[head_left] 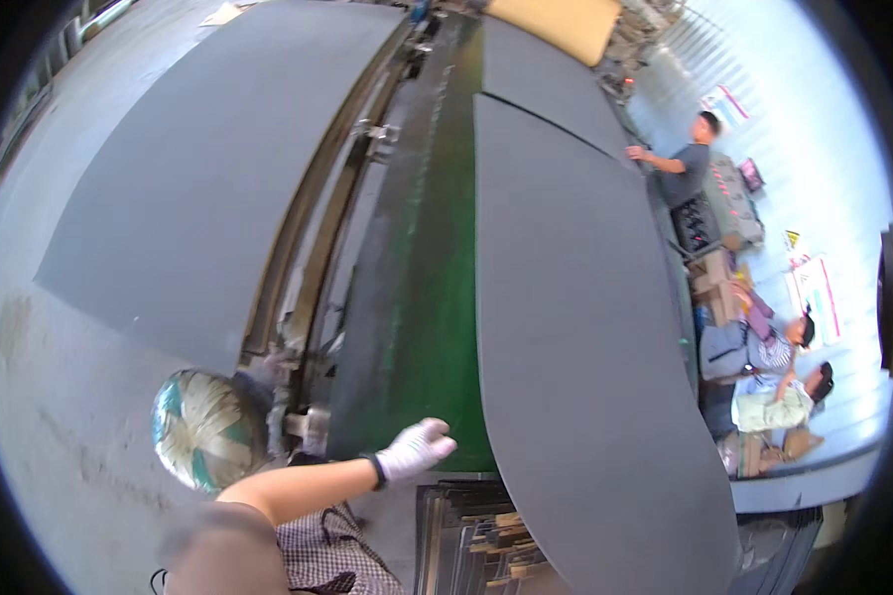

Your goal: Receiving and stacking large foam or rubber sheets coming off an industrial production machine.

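Note:
My left hand (415,451), in a white glove with a dark band at the wrist, hovers over the near end of a green conveyor belt (432,377). Its fingers are slightly bent and apart, and nothing shows in them. Just right of it runs the curved left edge of a large dark grey sheet (585,327), apart from the hand. The sheet lies along the belt's right side and its near end hangs down toward the lower edge. My right hand is out of view.
A second grey sheet (556,84) lies farther up the belt. Another wide grey sheet (198,169) is at the left, beyond the machine's rail (313,248). A taped round bundle (208,431) and stacked strips (486,540) are nearby. Several people, including one in dark clothing (690,169), are at the right.

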`<action>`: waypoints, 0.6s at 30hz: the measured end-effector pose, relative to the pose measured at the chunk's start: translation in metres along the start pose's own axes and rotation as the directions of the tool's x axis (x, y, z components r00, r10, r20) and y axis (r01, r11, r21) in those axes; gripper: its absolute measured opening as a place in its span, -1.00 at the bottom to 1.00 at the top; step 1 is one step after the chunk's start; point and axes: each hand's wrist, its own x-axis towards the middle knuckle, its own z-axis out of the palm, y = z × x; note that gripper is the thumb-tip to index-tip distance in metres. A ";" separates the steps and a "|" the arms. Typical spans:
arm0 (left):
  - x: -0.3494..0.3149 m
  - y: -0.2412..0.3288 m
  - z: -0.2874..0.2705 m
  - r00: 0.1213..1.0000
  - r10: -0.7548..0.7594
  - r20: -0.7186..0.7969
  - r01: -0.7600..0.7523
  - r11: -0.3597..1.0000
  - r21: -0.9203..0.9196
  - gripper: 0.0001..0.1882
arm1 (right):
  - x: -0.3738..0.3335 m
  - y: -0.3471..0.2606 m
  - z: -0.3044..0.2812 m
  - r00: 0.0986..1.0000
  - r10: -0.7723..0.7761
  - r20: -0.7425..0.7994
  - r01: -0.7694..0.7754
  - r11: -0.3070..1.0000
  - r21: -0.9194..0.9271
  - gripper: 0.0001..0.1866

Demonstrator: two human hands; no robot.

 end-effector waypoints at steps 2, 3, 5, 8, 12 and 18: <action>0.003 -0.015 -0.026 0.944 0.278 -0.180 -0.225 0.936 0.269 -0.65 | 0.013 0.055 -0.045 0.960 -0.274 -0.058 0.250 0.932 -0.262 -0.41; 0.002 0.002 -0.059 0.896 0.369 -0.246 -0.197 0.828 0.526 -0.65 | 0.017 0.103 -0.079 0.821 -0.547 0.164 0.521 0.600 -0.607 -0.41; 0.006 0.009 -0.122 0.882 0.358 -0.306 -0.040 0.704 0.709 -0.51 | -0.047 0.086 0.010 0.995 -0.077 -0.067 0.064 0.982 -0.176 -0.47; -0.009 -0.027 -0.199 0.877 0.311 -0.367 0.208 0.443 0.872 0.07 | -0.049 0.158 -0.005 0.744 0.588 0.319 -0.663 0.710 0.238 -0.65; 0.026 -0.049 -0.249 0.896 0.330 -0.296 0.105 0.490 0.865 -0.16 | -0.058 0.219 0.030 0.318 0.821 0.474 -0.912 0.402 -0.084 -0.49; 0.080 0.073 -0.297 0.439 0.614 -0.656 0.002 0.729 0.685 -0.67 | -0.099 0.170 0.100 0.374 0.725 0.579 -0.590 0.668 -0.455 -0.58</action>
